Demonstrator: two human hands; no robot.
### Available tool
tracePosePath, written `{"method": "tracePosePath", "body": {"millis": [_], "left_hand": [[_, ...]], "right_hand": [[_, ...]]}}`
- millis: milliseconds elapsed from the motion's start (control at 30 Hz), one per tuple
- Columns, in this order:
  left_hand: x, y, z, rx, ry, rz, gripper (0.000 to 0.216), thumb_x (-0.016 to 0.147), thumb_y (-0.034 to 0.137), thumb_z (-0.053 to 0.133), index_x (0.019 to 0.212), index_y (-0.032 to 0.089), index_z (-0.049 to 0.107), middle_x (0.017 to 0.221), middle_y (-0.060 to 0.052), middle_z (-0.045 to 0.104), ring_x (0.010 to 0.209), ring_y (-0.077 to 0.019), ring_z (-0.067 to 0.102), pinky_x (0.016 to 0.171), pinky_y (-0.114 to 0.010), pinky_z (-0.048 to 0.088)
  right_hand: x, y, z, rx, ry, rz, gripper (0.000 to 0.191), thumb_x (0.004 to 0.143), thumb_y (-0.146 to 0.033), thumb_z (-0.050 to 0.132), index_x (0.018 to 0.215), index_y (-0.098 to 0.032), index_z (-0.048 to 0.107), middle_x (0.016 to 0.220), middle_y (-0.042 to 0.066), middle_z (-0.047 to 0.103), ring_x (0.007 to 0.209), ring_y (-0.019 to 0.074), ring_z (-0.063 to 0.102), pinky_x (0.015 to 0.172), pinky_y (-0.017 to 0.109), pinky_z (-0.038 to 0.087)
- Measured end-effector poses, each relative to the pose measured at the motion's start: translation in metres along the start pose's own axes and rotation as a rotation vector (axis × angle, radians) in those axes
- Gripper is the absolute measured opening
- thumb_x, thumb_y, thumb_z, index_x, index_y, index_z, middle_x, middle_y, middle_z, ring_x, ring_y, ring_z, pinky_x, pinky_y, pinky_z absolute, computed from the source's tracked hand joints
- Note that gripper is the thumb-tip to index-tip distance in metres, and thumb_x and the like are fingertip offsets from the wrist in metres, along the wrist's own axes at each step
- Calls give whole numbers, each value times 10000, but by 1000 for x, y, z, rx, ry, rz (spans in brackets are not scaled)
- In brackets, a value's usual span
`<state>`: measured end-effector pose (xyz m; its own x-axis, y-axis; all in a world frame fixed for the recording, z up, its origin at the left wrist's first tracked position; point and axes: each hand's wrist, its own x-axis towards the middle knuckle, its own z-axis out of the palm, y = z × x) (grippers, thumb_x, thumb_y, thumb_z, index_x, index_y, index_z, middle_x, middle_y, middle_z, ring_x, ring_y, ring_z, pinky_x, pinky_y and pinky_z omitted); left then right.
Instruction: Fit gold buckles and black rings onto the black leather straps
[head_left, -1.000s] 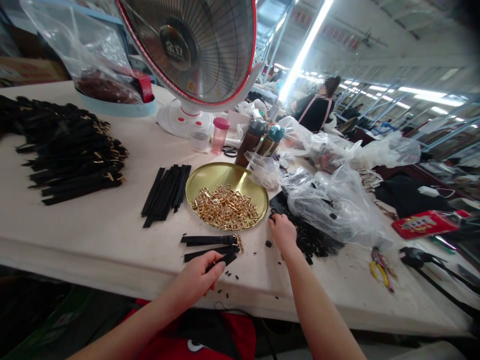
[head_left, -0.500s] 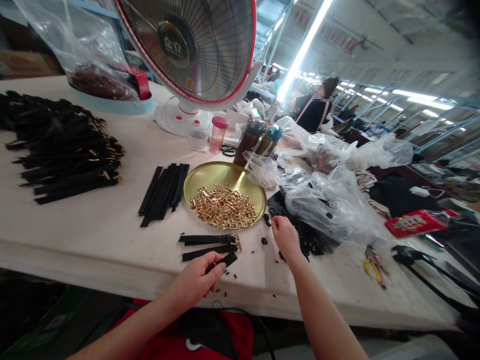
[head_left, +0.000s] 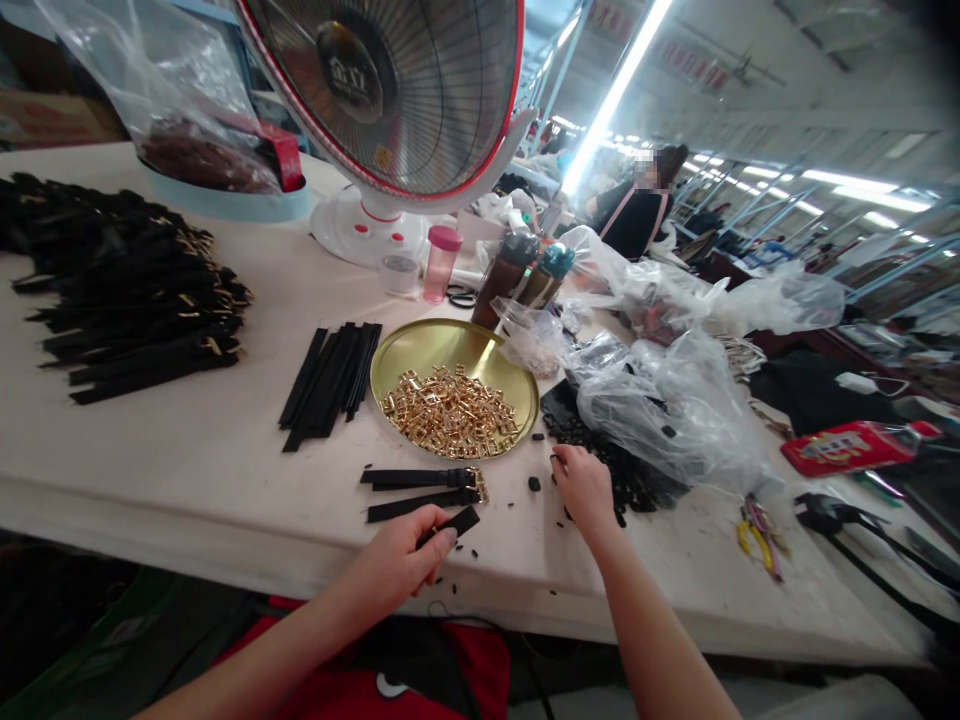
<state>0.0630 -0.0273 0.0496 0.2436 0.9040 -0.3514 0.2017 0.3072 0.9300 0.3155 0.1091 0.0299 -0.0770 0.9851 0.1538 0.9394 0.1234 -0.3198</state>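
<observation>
My left hand is closed on the near end of a short black strap at the table's front edge. Two more black straps with gold buckles lie just beyond it. My right hand rests by a heap of small black loops, its fingers pinched on something I cannot make out. A round gold tray of gold buckles sits behind both hands. A bundle of plain black straps lies left of the tray.
A big pile of finished black straps fills the far left. A red-rimmed heater, a pink cup and bottles stand behind the tray. Clear plastic bags spread to the right. Another person works further back.
My right hand has drawn back from the tray's edge toward me, beside the black loops. My left hand has kept its hold on the strap.
</observation>
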Motion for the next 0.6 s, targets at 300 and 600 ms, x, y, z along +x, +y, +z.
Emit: {"method": "tracePosePath", "body": {"millis": [300,600], "left_hand": [[5,25,-1,-16,88,158,272,815,413,393,825,162,497,508,68,440,420,-64,376,424,-164,310],[-9,24,-2,189,168,195,246,812,354,390,736,160,521,531,57,455,483,-76,417,482,-179,307]], "right_hand": [[-65,-93,-16,1567,-319,401,215,653,-307,686,795,-198,568,717,-29,602,583,78,571,618,223,489],[-94,-115,-9,1613,-364,430,192,651,-331,689,710,-174,596,649,-36,570,583,66,522,618,196,454]]}}
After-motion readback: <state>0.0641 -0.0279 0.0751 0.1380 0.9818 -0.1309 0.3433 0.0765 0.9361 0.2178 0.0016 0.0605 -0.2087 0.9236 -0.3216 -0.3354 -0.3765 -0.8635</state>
